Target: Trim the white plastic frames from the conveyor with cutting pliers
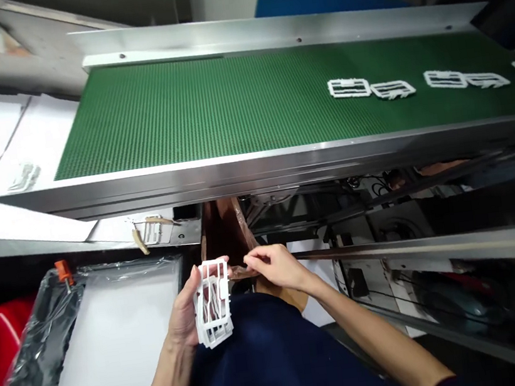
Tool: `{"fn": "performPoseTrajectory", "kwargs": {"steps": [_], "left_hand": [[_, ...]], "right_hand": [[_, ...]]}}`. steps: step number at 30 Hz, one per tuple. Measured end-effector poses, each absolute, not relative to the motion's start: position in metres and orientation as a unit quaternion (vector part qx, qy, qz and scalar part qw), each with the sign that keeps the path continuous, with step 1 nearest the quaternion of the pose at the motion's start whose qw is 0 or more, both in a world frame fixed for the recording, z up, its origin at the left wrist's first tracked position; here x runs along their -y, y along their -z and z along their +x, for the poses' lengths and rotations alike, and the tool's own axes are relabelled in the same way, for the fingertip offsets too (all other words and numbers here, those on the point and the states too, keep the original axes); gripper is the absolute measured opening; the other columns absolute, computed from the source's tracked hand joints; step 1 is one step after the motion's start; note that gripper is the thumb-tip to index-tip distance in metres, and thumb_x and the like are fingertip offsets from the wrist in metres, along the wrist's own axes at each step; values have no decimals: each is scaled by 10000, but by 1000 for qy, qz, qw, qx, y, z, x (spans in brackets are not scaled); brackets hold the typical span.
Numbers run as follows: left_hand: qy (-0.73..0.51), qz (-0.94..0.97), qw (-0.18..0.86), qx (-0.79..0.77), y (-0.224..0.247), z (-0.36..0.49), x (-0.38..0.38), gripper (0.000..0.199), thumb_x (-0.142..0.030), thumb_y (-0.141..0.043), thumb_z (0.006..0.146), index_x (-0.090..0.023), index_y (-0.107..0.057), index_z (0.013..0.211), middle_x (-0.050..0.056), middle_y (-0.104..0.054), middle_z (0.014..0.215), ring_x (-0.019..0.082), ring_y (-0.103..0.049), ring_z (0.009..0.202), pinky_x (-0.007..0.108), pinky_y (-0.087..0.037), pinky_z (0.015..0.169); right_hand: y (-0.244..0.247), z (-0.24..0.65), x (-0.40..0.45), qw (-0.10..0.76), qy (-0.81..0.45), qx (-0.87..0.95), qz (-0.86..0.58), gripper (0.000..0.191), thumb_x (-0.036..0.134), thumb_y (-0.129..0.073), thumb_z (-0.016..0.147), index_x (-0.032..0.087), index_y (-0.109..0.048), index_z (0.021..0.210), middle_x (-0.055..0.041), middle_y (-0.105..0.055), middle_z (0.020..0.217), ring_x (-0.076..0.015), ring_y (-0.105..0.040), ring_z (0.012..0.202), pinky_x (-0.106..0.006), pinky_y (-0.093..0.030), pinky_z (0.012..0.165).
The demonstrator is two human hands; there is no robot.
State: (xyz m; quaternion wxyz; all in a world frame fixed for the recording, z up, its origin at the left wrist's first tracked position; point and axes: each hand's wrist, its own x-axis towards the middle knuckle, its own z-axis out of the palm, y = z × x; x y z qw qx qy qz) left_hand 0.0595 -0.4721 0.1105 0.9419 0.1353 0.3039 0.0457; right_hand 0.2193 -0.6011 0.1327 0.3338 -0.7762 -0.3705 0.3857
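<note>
Head view: the left hand [182,310] grips a white plastic lattice frame [212,303] against the palm, its long axis pointing away from the person, toward the green conveyor belt [208,104]. The right hand [277,266] holds its fingers [251,258] narrow, pinching the edge of a brown bag [225,235] just beside the frame; a gentle grip would spare the frame's thin ribs.
</note>
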Motion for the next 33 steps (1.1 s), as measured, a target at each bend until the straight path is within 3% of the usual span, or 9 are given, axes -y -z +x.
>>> {"fn": "performPoseTrajectory", "kwargs": {"steps": [3, 5, 9, 12, 15, 17, 23, 29, 33], "left_hand": [[-98, 95, 937, -321, -105, 36, 468, 447, -367, -697, 759, -106, -635, 1115, 105, -696, 939, 166, -647, 654, 274, -571, 636], [-146, 70, 930, -330, -104, 20, 466, 439, -340, -699, 761, -109, -626, 1127, 111, -694, 966, 154, -638, 629, 275, -570, 620], [-252, 24, 909, -330, -104, -9, 466, 426, -306, -710, 748, -111, -626, 1118, 121, -687, 995, 124, -593, 553, 272, -556, 557], [-312, 2, 888, -337, -102, -29, 467, 420, -297, -700, 756, -115, -618, 1125, 118, -680, 1015, 121, -578, 546, 285, -552, 553], [-351, -13, 872, -339, -98, -47, 469, 427, -299, -706, 746, -117, -618, 1121, 108, -680, 1009, 129, -578, 550, 295, -553, 550], [-373, -21, 865, -335, -95, -56, 471, 437, -310, -720, 729, -113, -623, 1107, 109, -681, 1000, 128, -576, 543, 295, -554, 545], [-382, -41, 868, -315, -86, -61, 470, 444, -324, -735, 709, -97, -634, 1077, 107, -680, 964, 129, -590, 532, 271, -555, 527], [-358, -29, 886, -294, -79, -58, 465, 394, -332, -667, 776, -110, -622, 1098, 99, -671, 961, 153, -621, 581, 278, -563, 540], [-346, -6, 890, -297, -80, -61, 466, 440, -370, -651, 784, -74, -614, 1107, 111, -669, 940, 197, -651, 672, 289, -571, 592]], "right_hand": [[-110, 218, 546, 229, -360, 472, -772, 352, 431, -399, 902, 197, -659, 943, -38, -680, 858, -159, -615, 779, -257, -416, 701], [-93, 207, 498, 176, -339, 536, -753, 408, 490, -381, 897, 196, -606, 1068, -73, -647, 1034, -201, -588, 948, -291, -417, 795], [-58, 167, 398, 89, -272, 583, -760, 685, 620, -389, 848, 165, -329, 1357, -155, -280, 1451, -328, -269, 1311, -425, -316, 979], [-36, 139, 346, 31, -227, 584, -779, 797, 594, -479, 824, 90, -234, 1391, -252, -207, 1450, -378, -238, 1306, -482, -242, 1001], [-23, 126, 322, 8, -211, 580, -787, 792, 499, -606, 782, 21, -291, 1329, -334, -331, 1335, -394, -362, 1206, -530, -235, 959], [-19, 124, 316, 1, -210, 577, -789, 753, 411, -687, 727, 24, -347, 1276, -317, -411, 1268, -384, -416, 1147, -529, -251, 940], [-21, 134, 311, 40, -238, 545, -803, 686, 236, -732, 598, 59, -443, 1193, -244, -446, 1242, -373, -401, 1150, -479, -301, 943], [-32, 151, 325, 170, -368, 499, -765, 398, 356, -593, 709, 101, -593, 1015, -127, -601, 1025, -262, -529, 1002, -317, -406, 836], [-48, 159, 367, 254, -493, 459, -694, 475, 417, -301, 859, 94, -568, 1082, -104, -640, 937, -190, -588, 887, -265, -462, 709]]}}
